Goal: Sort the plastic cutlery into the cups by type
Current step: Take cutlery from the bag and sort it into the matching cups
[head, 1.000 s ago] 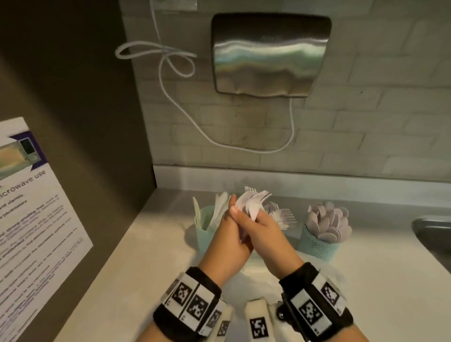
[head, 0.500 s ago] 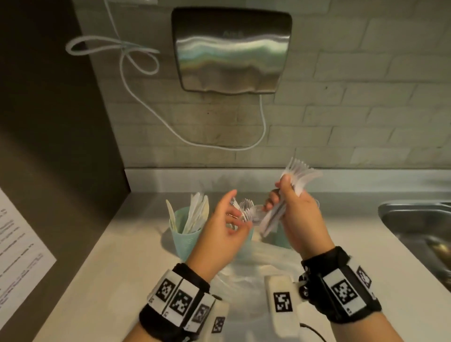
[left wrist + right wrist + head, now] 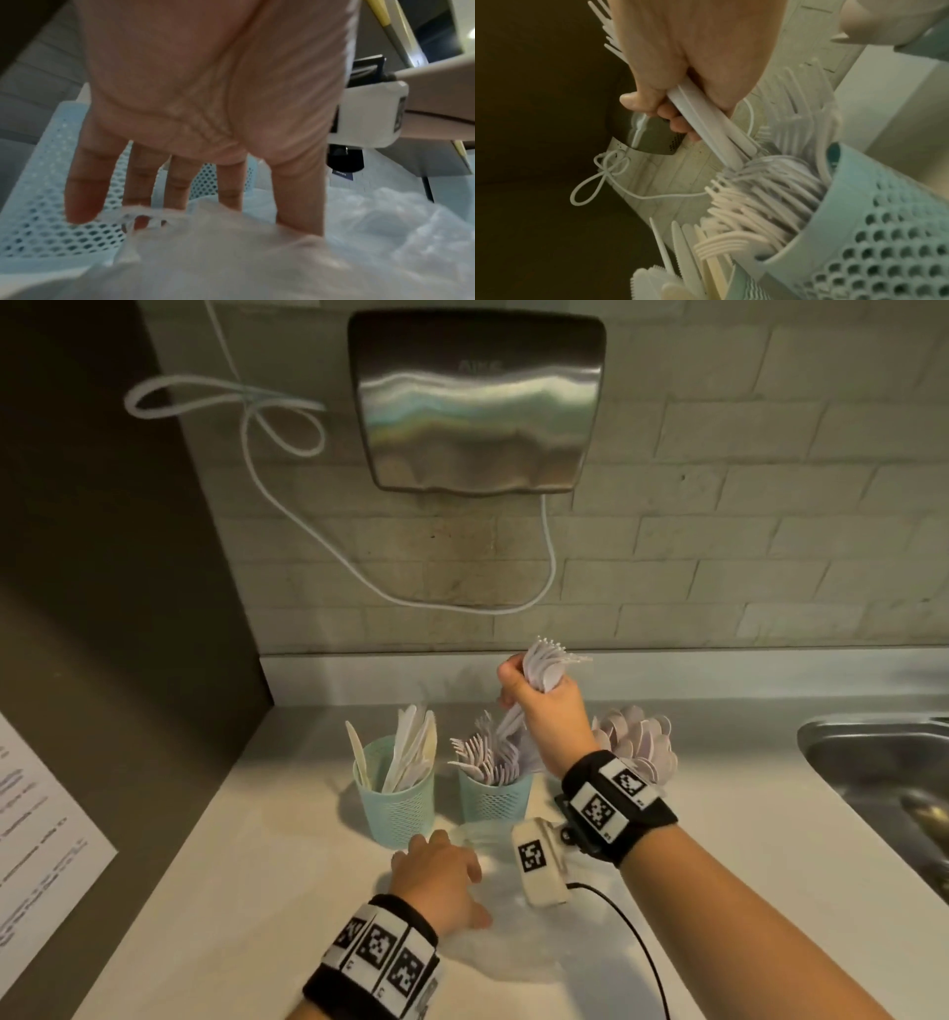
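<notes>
**A:** From the head view, what was going on?

**B:** Three cups stood in a row near the desk's back edge: the knife cup (image 3: 398, 793) on the left, the fork cup (image 3: 494, 796) in the middle, the spoon cup mostly hidden behind the right wrist, with only its spoons (image 3: 637, 744) showing. The right hand (image 3: 552, 711) was clenched round a bunch of forks (image 3: 544, 667), handles pointing down into the fork cup. The left hand (image 3: 436, 875) lay flat and released on a plastic bag (image 3: 513, 947) nearer the front edge.

**A:** And the left wrist view?

**B:** Straight fingers (image 3: 85, 188) spread over the bag (image 3: 257, 263), with a mesh cup wall (image 3: 38, 203) just beyond. Nothing held.

**A:** The right wrist view?

**B:** The right hand (image 3: 680, 71) gripped the handles (image 3: 706, 125) tightly, their ends touching the forks (image 3: 770, 194) already in the cup (image 3: 885, 233). Knives (image 3: 680, 253) stood just beside it.

**A:** How should the drop have gone?

**B:** I'd judge the cup crowded, so the bunch should have been kept upright, worked into a gap between the tines, and released only once seated; otherwise forks could have spilled toward the knives.
</notes>
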Tool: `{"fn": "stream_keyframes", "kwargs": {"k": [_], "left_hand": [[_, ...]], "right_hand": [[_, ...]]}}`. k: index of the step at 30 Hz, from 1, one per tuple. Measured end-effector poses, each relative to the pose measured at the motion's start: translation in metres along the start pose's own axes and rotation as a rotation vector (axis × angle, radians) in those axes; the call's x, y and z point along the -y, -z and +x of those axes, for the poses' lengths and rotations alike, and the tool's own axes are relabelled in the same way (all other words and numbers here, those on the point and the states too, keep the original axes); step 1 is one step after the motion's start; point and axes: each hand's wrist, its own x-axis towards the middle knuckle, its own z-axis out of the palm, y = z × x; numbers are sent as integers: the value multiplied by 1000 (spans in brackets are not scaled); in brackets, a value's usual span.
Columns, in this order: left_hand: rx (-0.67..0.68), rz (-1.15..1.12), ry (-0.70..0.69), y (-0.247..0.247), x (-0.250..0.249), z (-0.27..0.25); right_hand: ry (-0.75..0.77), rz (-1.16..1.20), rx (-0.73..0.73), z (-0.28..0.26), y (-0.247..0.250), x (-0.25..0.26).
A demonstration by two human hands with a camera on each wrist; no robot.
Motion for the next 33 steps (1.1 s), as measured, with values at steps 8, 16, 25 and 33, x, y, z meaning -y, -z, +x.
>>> {"fn": "stream_keyframes", "kwargs": {"k": [8,16,25,33], "left_hand": [[73,99,-11,-12,5,9],[143,10,-66,-12,8,12],[174,-84,-74,-15,17,13],[147,-112,-63,-21,19,15]], "right_hand": [[-20,-21,39,7,-1,-1],[-26,-137,128,0,-2,-11],[144,-20,34,4,8,13],[104,45,93,-3,9,7]]}}
